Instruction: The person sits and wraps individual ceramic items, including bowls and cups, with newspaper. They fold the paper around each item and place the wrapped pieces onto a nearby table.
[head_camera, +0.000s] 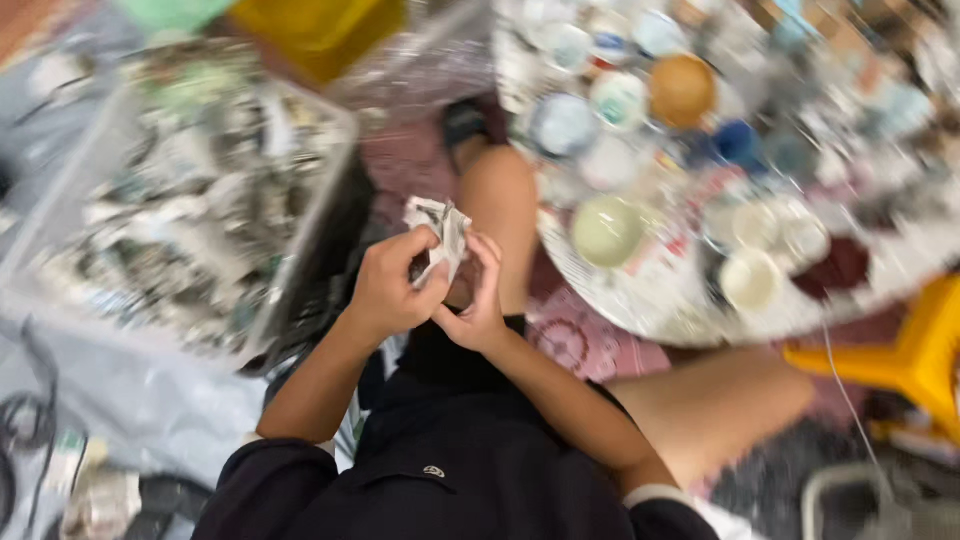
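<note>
Both your hands are closed around a crumpled wad of newspaper (440, 232), held up over your lap: your left hand (392, 285) wraps its near side, your right hand (478, 300) pinches it from the right. What the paper wraps is hidden by blur. If something fragile sits inside, a loose pinch could let it slip and drop onto your bare knee or the floor. Just right of the wad, a round table (640, 305) is crowded with cups and bowls, a pale green bowl (607, 230) nearest; a wide elbow swing could knock them. Left of the wad sits a clear bin of crumpled paper (190, 200).
</note>
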